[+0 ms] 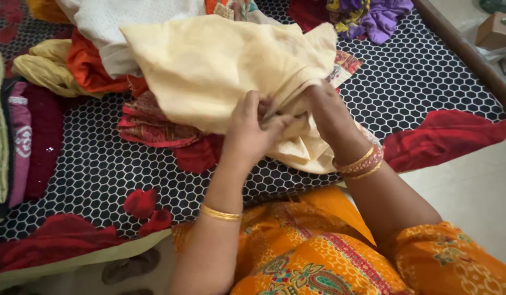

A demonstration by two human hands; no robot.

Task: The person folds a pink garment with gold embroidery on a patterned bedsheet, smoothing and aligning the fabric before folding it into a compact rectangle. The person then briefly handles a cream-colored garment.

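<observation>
1. A bed (pixel 428 71) with a black honeycomb-patterned sheet carries everything; its near edge runs just below the cream garment (pixel 220 65).
2. The cream garment lies mid-bed, against a clothes pile (pixel 89 60) behind it.
3. The left hand (pixel 250 131) and right hand (pixel 327 112) both pinch its lower fold; gripping evenly would likely keep the fold straight.
4. Bare sheet right of the garment gives room.

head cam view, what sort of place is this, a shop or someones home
Most likely a home bedroom. Both hands, left hand and right hand, grip a cream garment over a bed with a patterned bedsheet. Loose clothes lie heaped on it, with folded ones stacked alongside.
</observation>
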